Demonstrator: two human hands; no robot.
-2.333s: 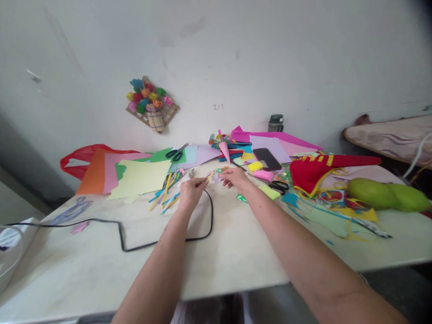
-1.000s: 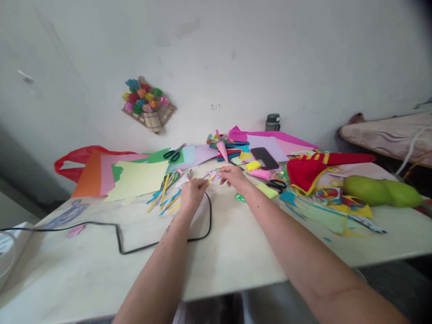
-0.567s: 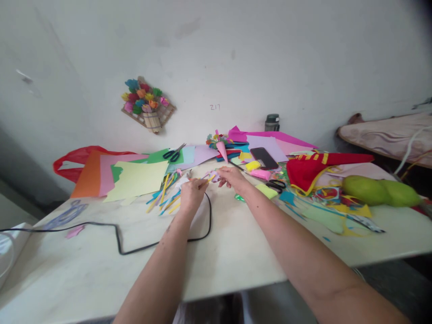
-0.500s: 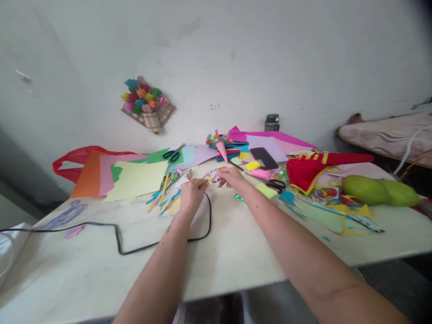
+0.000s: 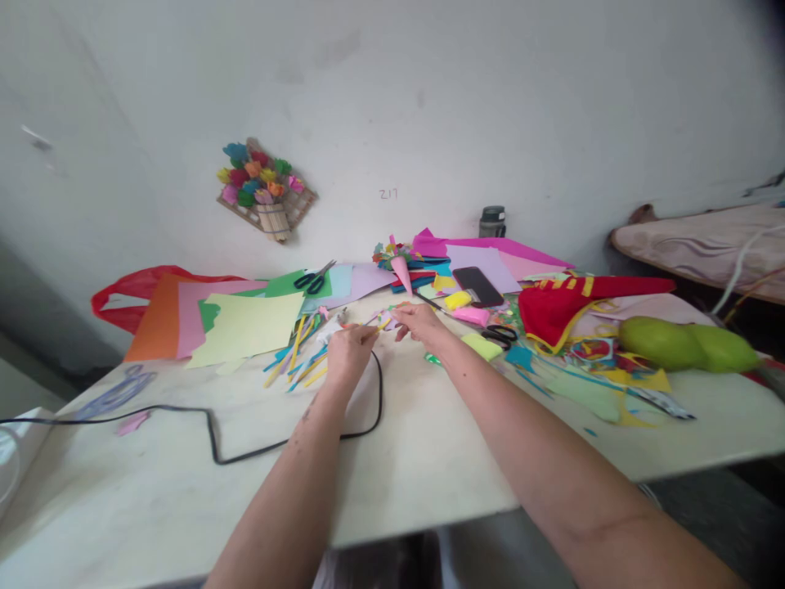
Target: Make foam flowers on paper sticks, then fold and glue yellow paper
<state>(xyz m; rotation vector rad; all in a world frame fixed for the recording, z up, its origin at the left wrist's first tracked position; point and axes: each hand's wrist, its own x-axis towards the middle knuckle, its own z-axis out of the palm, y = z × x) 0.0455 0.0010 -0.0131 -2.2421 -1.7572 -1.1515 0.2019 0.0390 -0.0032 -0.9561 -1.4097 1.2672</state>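
Little has been moved this past second; careful work is suggested. Beyond the black cable (image 5: 380,391), a yellow strip (image 5: 383,325) is pinched by the left hand (image 5: 349,350); the right hand (image 5: 422,324) is curled, its grip unclear.

Strips (image 5: 297,347) lie left of the left hand (image 5: 348,352), the bottle (image 5: 492,222) seemingly behind the phone (image 5: 479,286).
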